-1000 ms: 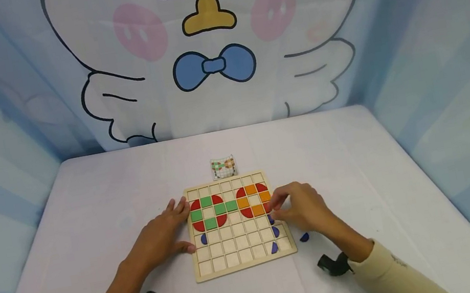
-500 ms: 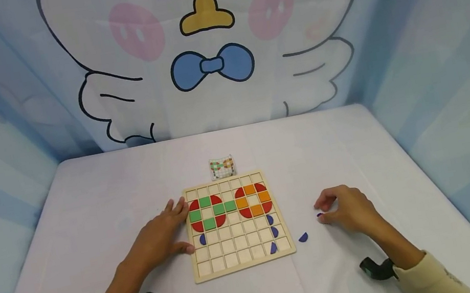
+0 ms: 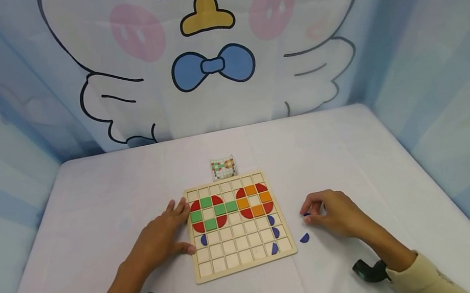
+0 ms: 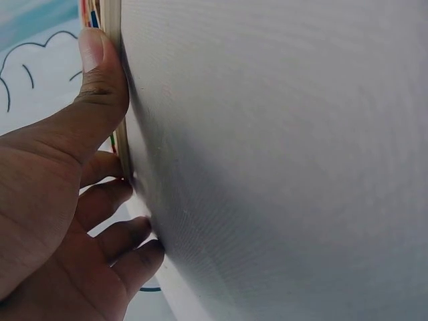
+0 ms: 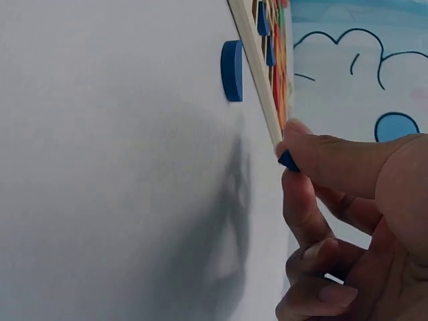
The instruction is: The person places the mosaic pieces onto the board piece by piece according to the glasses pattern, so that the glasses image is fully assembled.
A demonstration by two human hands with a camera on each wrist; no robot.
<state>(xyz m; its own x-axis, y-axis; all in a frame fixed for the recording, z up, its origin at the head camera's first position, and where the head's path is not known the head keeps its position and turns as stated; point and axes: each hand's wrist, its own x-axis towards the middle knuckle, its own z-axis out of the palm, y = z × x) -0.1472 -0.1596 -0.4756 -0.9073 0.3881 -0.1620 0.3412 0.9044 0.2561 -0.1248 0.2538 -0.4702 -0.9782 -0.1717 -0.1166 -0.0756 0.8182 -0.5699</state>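
A square wooden grid board (image 3: 247, 268) lies on the table, holding red quarter-circle pieces, green and orange squares and several blue half-circle pieces. My left hand (image 3: 159, 237) rests at its left edge, fingers spread; in the left wrist view the thumb (image 4: 100, 73) and fingers touch the board's side. Right of the board, my right hand (image 3: 334, 210) pinches a blue piece (image 5: 289, 161) between thumb and fingers, which hide most of it. Another blue half-circle piece (image 3: 304, 238) lies on the table between that hand and the board's lower right corner.
A small pattern card (image 3: 223, 167) with a similar coloured design sits just beyond the board's far edge. The white-covered table (image 3: 128, 175) meets a printed cartoon curtain (image 3: 219, 107) at the back. Dark wrist cameras (image 3: 370, 270) hang near both cuffs.
My right hand has moved from the board's right edge out over the table, picked up a blue piece, and come slightly back toward the board. The left hand has stayed in place.
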